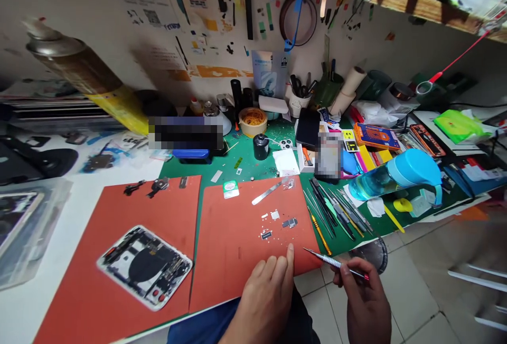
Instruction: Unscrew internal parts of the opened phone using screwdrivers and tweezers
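Note:
My left hand rests at the front of the right red mat, index finger stretched out onto it and the others bent. Slim and silver, with a ribbed grip and a red end, a precision screwdriver is pinched in my right hand. Its thin tip points left, just above the mat's right edge. Beyond my left fingertip lie small metal phone parts and tiny crumbs. A metal spudger lies farther back. On the left red mat is an opened phone with its insides showing.
Several tweezers and picks lie right of the mat, beside a gold screwdriver. A blue water bottle lies behind them. A tape roll and a black pump bottle stand at the back. A spray can leans at the left.

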Tool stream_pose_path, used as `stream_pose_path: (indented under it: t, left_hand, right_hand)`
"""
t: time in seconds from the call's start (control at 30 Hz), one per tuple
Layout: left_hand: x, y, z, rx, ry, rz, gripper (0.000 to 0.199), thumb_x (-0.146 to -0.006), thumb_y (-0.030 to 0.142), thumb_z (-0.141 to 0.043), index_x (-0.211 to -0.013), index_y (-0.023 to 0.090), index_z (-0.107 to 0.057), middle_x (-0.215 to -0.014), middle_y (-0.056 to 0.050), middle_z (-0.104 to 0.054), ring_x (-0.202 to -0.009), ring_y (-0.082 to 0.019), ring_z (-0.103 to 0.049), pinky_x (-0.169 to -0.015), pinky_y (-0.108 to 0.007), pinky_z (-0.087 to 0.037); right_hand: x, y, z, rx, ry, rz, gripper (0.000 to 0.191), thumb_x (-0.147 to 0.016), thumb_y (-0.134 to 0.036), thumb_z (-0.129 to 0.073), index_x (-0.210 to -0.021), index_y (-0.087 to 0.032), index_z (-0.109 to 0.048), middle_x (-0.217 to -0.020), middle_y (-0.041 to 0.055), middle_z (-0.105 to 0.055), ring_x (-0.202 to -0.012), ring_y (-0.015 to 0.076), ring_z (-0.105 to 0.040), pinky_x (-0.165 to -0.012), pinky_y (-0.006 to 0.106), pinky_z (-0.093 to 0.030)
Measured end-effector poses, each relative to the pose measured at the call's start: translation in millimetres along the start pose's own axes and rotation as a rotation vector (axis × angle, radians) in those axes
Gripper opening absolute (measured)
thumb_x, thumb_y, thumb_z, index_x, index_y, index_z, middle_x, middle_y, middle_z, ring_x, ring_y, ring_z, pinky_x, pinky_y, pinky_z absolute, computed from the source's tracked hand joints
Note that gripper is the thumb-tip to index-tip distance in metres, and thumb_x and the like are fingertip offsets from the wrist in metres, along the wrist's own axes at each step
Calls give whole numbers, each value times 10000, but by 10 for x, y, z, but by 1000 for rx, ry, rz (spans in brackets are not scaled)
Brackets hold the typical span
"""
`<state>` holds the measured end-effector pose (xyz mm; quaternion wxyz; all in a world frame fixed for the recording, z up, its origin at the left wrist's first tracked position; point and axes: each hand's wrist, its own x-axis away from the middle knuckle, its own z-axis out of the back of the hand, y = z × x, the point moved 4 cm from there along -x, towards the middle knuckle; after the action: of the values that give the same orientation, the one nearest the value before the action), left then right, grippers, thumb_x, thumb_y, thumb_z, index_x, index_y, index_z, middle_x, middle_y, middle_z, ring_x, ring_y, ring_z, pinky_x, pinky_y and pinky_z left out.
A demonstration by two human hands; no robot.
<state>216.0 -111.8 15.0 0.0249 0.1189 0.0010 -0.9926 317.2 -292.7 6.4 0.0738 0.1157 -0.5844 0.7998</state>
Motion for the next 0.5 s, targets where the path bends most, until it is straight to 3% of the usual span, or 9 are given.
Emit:
stream_pose_path:
  t: [0.27,0.5]
  left_hand:
    - [-51,-56,129,65,47,36,587,-841,-61,-390,-1414,0,-504,-858,-38,-592,-735,-177,-597,-703,-333,-558]
    - [-38,-361,255,521,218,178,294,-1021,110,-472,-1281,163,-598,-785,-6,-620,-635,-142,-600,-598,-260,-495]
  right_hand:
    - [60,-14,153,21,104,-16,527,-739,-624,-789,-1001,-198,-624,-763,41,-715,-737,212,-710,-682,303,-596]
    - [118,-84,162,40,106,-28,569,-730,-662,-781,-1011,-199,-606,-764,43,-719,-755,215,-719,-698,302,-590]
